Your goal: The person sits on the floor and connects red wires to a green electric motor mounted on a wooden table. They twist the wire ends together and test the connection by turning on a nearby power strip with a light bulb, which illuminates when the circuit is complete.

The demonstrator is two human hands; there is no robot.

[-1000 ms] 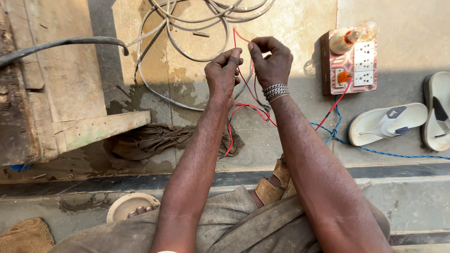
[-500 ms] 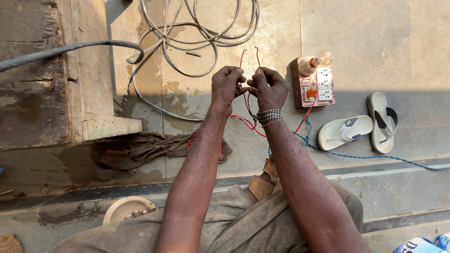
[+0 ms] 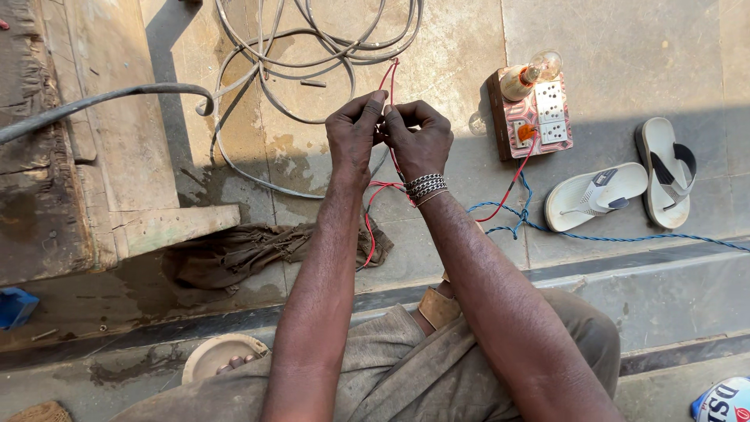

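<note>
Both my hands meet in front of me over the concrete floor, pinching thin red wires [image 3: 388, 76] between fingertips. My left hand [image 3: 354, 134] grips the wires from the left, and my right hand [image 3: 419, 139], with a beaded metal bracelet at the wrist, holds them from the right. The wire ends stick up above my fingers. More red wire [image 3: 369, 227] loops down under my wrists toward a wooden switchboard [image 3: 534, 117] carrying a light bulb and white sockets.
A coil of grey cable [image 3: 312, 47] lies beyond my hands. White sandals [image 3: 617, 187] rest right of the board, beside a blue twisted cord [image 3: 547, 228]. A brown rag [image 3: 250, 254] lies left, next to a wooden plank [image 3: 117, 156] crossed by a dark hose [image 3: 94, 101].
The view has shifted, so the switchboard and sandals sit further left and lower. My hands stay together on the red wires, working the ends.
</note>
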